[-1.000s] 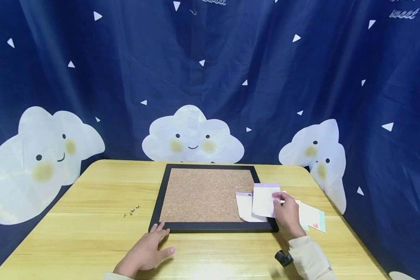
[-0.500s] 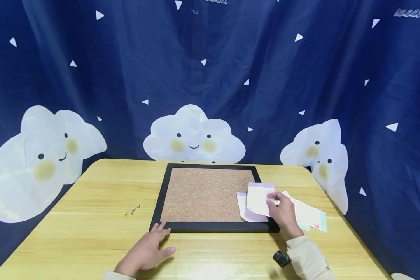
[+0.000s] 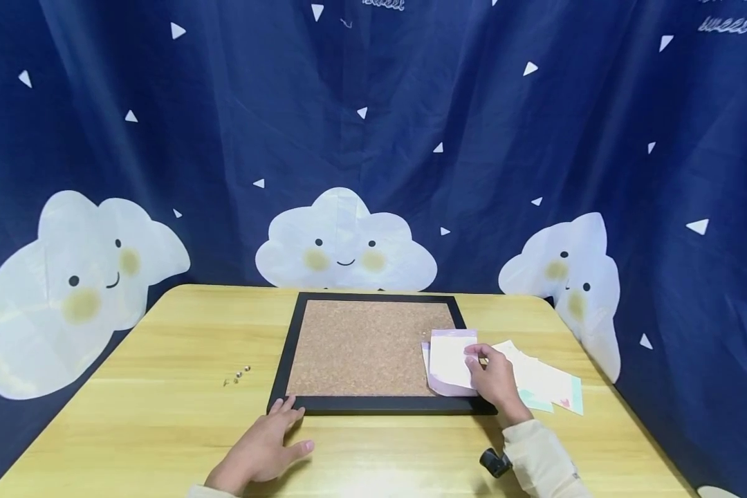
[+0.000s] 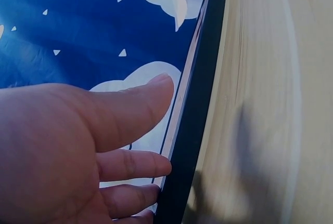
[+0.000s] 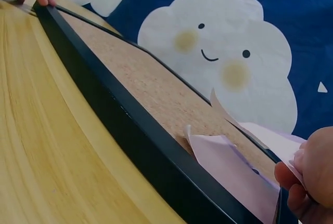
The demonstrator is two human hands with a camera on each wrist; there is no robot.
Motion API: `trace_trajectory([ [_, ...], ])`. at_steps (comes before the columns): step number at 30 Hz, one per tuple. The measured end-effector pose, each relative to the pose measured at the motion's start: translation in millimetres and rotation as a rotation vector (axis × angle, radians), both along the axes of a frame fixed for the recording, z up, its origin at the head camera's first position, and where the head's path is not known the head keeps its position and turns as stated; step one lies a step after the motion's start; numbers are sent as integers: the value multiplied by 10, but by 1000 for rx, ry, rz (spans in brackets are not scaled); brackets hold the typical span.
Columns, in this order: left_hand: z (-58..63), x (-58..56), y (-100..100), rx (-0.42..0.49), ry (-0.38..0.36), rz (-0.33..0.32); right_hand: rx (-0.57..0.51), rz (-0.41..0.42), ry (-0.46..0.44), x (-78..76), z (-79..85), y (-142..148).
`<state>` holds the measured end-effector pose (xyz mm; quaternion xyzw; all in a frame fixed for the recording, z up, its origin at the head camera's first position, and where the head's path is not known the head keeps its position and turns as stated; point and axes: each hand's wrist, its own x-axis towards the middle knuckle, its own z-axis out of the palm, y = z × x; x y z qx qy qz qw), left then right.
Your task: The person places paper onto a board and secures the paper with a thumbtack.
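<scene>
A black-framed corkboard (image 3: 367, 349) lies flat on the table. My right hand (image 3: 496, 380) pinches the right edge of a white note sheet (image 3: 453, 356) with a purple top strip, held over the board's right side. Below it, a second purple-edged sheet (image 5: 234, 169) lies on the cork at the lower right corner, its near left corner curling up in the right wrist view. My left hand (image 3: 261, 443) rests at the frame's near left corner, fingers straight on the black edge (image 4: 195, 130) and thumb apart.
Several small metallic pushpins (image 3: 238, 375) lie on the table left of the board. More note sheets (image 3: 548, 384), some with mint-green strips, are fanned out on its right. A blue curtain with clouds (image 3: 345, 238) hangs behind the table (image 3: 131, 408).
My right hand has moved left with the pinched sheet, which now covers more of the lower sheet. More of the fanned sheets shows on the right. The left hand has stayed put.
</scene>
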<state>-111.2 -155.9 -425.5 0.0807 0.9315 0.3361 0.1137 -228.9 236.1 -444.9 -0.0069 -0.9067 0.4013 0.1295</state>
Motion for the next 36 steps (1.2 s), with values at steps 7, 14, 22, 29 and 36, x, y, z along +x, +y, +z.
trace_trajectory([
  [7,-3,25,-7,-12,4,1,16,35,26,-9,-12,-56],
  [14,5,23,-6,-8,4,0,13,44,51,-28,-28,-115],
  [22,-7,19,-7,-7,16,-2,17,51,82,-40,-51,-142],
  [29,-9,18,-2,-2,23,-8,7,68,57,-22,-38,-172],
  [36,-14,26,-8,-10,32,-3,-5,108,36,-40,-54,-199],
])
